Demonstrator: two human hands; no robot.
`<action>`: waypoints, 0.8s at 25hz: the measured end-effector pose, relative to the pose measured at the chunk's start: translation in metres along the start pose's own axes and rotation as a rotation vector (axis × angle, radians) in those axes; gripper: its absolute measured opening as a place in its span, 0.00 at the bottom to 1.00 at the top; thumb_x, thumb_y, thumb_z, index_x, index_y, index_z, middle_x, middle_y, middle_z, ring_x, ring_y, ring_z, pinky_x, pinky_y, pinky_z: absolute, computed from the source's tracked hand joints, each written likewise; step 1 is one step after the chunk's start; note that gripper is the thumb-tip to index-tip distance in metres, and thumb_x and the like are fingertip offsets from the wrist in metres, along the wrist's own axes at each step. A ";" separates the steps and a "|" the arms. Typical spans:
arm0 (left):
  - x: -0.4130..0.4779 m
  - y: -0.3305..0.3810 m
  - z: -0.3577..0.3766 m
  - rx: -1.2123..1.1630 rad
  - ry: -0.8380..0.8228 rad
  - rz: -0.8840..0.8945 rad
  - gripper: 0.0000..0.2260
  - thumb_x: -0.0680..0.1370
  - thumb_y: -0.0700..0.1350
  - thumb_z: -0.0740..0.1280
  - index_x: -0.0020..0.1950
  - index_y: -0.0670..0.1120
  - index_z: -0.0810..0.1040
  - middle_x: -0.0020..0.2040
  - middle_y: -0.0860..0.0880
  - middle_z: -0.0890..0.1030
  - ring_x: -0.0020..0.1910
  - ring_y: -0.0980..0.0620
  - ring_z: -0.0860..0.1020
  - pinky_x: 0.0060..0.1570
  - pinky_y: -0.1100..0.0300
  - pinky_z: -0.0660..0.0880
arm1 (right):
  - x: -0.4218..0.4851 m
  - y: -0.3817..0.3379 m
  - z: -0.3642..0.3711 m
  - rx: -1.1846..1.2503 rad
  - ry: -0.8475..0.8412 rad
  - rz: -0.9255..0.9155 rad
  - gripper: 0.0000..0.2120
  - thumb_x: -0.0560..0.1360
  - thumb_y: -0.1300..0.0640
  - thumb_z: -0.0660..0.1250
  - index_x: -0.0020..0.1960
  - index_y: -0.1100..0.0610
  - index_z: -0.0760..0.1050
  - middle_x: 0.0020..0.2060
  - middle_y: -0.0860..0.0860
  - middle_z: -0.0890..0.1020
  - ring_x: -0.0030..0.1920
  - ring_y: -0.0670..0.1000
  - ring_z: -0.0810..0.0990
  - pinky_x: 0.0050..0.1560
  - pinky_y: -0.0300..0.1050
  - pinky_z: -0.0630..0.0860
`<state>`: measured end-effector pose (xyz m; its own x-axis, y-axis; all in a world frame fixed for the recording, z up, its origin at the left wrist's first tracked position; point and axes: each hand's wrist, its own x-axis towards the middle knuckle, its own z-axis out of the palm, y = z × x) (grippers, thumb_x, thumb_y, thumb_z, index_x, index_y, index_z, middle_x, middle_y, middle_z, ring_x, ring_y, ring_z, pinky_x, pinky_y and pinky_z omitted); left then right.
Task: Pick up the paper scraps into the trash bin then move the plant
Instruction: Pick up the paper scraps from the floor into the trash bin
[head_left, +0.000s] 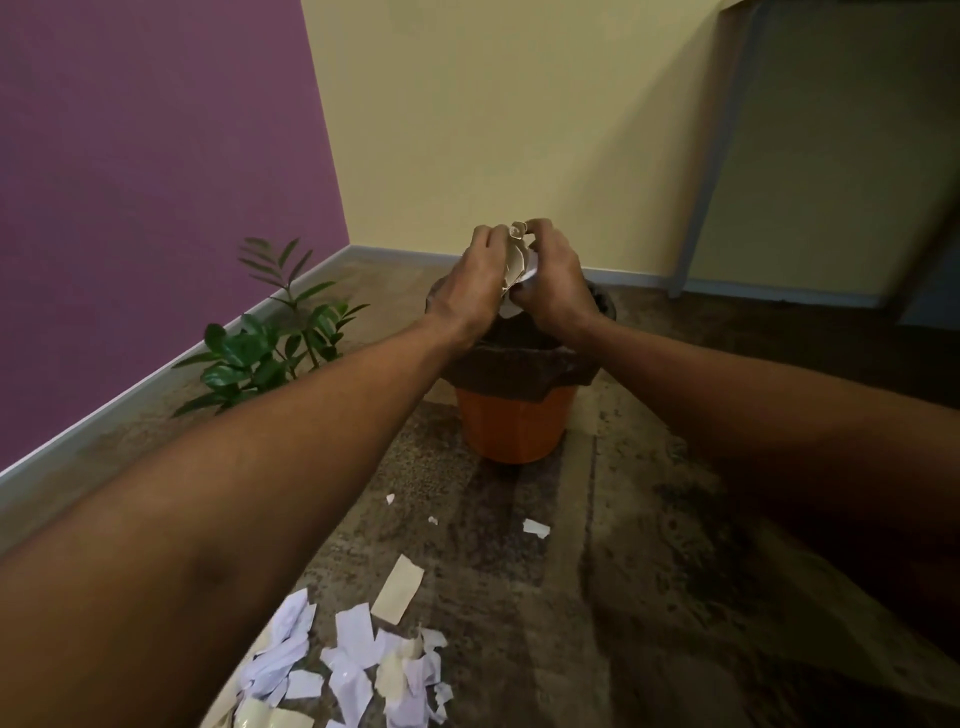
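Both hands are stretched out over the orange trash bin (517, 426), which has a dark bag liner folded over its rim. My left hand (470, 283) and my right hand (553, 280) press together on a bunch of paper scraps (516, 260), cream and white, held just above the bin's opening. A pile of white and cream paper scraps (353, 670) lies on the floor near me. A few small scraps (535, 528) lie between the pile and the bin. The green leafy plant (270, 343) stands left of the bin by the purple wall; its pot is hidden behind my left forearm.
The floor is a mottled brown carpet. A purple wall (156, 208) runs along the left and a yellow wall (493, 130) along the back, both with pale baseboards. A grey table leg (711, 171) slants down at the back right.
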<state>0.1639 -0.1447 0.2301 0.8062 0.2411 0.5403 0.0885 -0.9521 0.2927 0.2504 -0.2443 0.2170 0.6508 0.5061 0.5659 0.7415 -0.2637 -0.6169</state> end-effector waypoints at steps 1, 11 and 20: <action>0.002 0.000 0.008 -0.005 0.001 0.000 0.28 0.76 0.32 0.67 0.74 0.43 0.65 0.67 0.43 0.69 0.60 0.42 0.76 0.56 0.46 0.78 | 0.001 0.008 -0.001 -0.009 -0.006 -0.008 0.31 0.70 0.63 0.76 0.68 0.54 0.67 0.58 0.52 0.74 0.54 0.49 0.72 0.46 0.34 0.69; 0.017 -0.029 0.063 -0.122 -0.144 -0.113 0.35 0.75 0.40 0.73 0.78 0.44 0.60 0.73 0.41 0.67 0.72 0.41 0.68 0.71 0.48 0.69 | 0.008 0.047 0.004 -0.201 -0.258 0.054 0.39 0.69 0.58 0.79 0.73 0.56 0.62 0.67 0.59 0.68 0.62 0.59 0.74 0.60 0.54 0.76; 0.017 -0.033 0.058 -0.141 -0.154 -0.343 0.32 0.72 0.41 0.77 0.73 0.43 0.68 0.69 0.42 0.72 0.70 0.42 0.71 0.72 0.46 0.69 | 0.015 0.050 -0.002 -0.307 -0.276 0.162 0.36 0.70 0.65 0.77 0.71 0.55 0.63 0.68 0.59 0.68 0.65 0.61 0.75 0.64 0.57 0.78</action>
<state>0.2090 -0.1202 0.1844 0.8229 0.4994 0.2710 0.2954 -0.7834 0.5469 0.2975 -0.2516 0.1960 0.7257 0.6274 0.2824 0.6747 -0.5685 -0.4708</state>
